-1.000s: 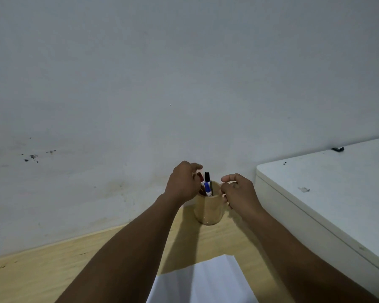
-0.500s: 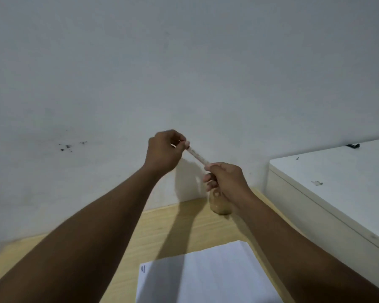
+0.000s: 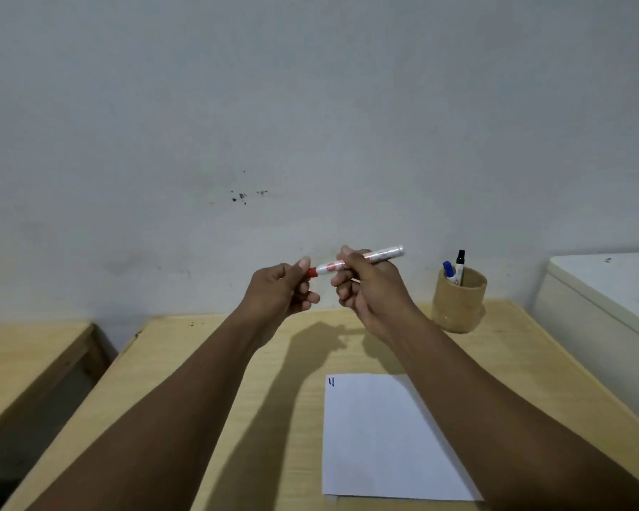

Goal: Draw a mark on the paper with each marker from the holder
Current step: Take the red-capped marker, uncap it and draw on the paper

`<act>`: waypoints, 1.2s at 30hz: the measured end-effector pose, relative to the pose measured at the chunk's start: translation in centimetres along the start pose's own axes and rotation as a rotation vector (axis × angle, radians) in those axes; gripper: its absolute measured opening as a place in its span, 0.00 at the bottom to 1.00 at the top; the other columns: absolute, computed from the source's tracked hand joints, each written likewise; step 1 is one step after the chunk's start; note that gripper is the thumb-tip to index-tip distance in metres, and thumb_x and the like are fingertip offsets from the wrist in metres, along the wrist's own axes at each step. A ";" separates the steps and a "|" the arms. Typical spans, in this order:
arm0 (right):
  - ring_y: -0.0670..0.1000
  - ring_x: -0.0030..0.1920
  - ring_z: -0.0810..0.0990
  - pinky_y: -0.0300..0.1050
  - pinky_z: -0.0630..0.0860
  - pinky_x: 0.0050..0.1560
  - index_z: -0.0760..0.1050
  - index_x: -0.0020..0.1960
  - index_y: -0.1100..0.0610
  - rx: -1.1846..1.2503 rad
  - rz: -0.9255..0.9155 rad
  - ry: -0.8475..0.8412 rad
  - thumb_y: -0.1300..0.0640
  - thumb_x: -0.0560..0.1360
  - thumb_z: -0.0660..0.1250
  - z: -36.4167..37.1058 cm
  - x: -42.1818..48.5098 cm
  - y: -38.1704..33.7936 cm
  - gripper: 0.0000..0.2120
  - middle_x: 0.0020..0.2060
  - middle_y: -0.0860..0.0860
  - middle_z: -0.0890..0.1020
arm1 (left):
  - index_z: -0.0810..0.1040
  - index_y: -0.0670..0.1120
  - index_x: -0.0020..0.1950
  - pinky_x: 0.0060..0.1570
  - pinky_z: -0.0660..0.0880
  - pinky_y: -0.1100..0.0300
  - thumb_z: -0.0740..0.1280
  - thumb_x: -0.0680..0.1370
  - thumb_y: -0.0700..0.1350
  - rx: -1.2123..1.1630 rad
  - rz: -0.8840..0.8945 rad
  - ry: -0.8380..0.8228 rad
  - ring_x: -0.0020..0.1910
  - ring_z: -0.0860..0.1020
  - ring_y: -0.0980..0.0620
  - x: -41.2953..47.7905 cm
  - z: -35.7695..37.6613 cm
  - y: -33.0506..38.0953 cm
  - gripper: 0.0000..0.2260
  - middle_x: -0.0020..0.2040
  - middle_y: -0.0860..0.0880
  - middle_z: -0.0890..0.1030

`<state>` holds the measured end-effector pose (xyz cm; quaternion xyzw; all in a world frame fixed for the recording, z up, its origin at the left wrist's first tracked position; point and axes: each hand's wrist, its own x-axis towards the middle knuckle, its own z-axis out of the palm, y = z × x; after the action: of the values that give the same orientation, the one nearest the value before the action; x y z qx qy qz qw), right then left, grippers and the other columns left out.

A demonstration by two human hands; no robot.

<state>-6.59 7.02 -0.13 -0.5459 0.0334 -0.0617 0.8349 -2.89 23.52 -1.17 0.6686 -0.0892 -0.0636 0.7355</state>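
Note:
I hold a white marker with a red cap (image 3: 351, 262) level in the air above the wooden table (image 3: 273, 363). My right hand (image 3: 369, 285) grips its barrel. My left hand (image 3: 281, 293) pinches the red cap end. A round wooden holder (image 3: 459, 304) stands at the back right of the table with a blue marker (image 3: 448, 271) and a black-capped marker (image 3: 460, 265) sticking out. A white sheet of paper (image 3: 380, 437) lies on the table below my right forearm, with two short dark strokes (image 3: 331, 381) at its top left corner.
A white cabinet or box (image 3: 605, 300) stands right of the table. A second wooden surface (image 3: 26, 359) lies to the left, across a dark gap. A grey wall with a few dark specks (image 3: 242, 196) rises behind.
Both hands left the holder with the red-capped marker and brought it left and up, level between them. The view swung left, so the holder now sits at the right.

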 end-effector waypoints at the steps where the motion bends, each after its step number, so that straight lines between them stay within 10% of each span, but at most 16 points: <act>1: 0.49 0.23 0.71 0.40 0.66 0.26 0.76 0.48 0.60 -0.050 -0.036 -0.029 0.57 0.81 0.66 -0.2 -0.2 0.0 0.06 0.29 0.55 0.79 | 0.78 0.40 0.44 0.36 0.79 0.59 0.69 0.81 0.49 -0.051 -0.025 0.023 0.31 0.81 0.50 -0.2 -0.7 -0.7 0.13 0.30 0.49 0.76; 8: 0.57 0.36 0.87 0.44 0.78 0.30 0.81 0.54 0.62 -0.285 0.013 -0.059 0.61 0.81 0.61 -4.9 -1.0 0.0 0.11 0.37 0.59 0.86 | 0.78 0.44 0.39 0.38 0.76 0.59 0.75 0.76 0.44 0.648 0.013 0.035 0.33 0.83 0.53 -1.7 -5.6 -6.9 0.09 0.40 0.49 0.88; 13: 0.52 0.26 0.81 0.40 0.70 0.23 0.79 0.41 0.60 -0.352 0.025 0.048 0.63 0.76 0.72 -5.8 -2.4 5.5 0.06 0.32 0.60 0.83 | 0.76 0.53 0.35 0.36 0.71 0.62 0.69 0.70 0.49 0.932 0.051 -0.024 0.35 0.80 0.61 -2.3 -4.0 -9.8 0.04 0.33 0.57 0.83; 21: 0.59 0.32 0.78 0.43 0.65 0.29 0.77 0.46 0.70 -0.314 0.088 0.114 0.64 0.78 0.67 -6.6 -4.2 9.8 0.08 0.34 0.65 0.81 | 0.79 0.55 0.43 0.41 0.79 0.54 0.73 0.69 0.55 0.911 0.143 0.044 0.39 0.81 0.55 -3.3 -3.6 -12.1 0.08 0.35 0.55 0.83; 36: 0.54 0.29 0.79 0.48 0.77 0.33 0.79 0.33 0.59 -0.584 -0.039 0.032 0.59 0.67 0.77 -6.6 -4.5 11.5 0.09 0.29 0.56 0.83 | 0.81 0.56 0.52 0.47 0.76 0.57 0.73 0.69 0.59 0.990 0.234 0.044 0.47 0.76 0.57 -3.8 -3.6 -12.7 0.15 0.40 0.59 0.82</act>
<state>-11.09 6.18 -13.41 -0.7626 0.0524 -0.0743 0.6404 -5.45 26.61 -14.28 0.9237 -0.1676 0.0831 0.3343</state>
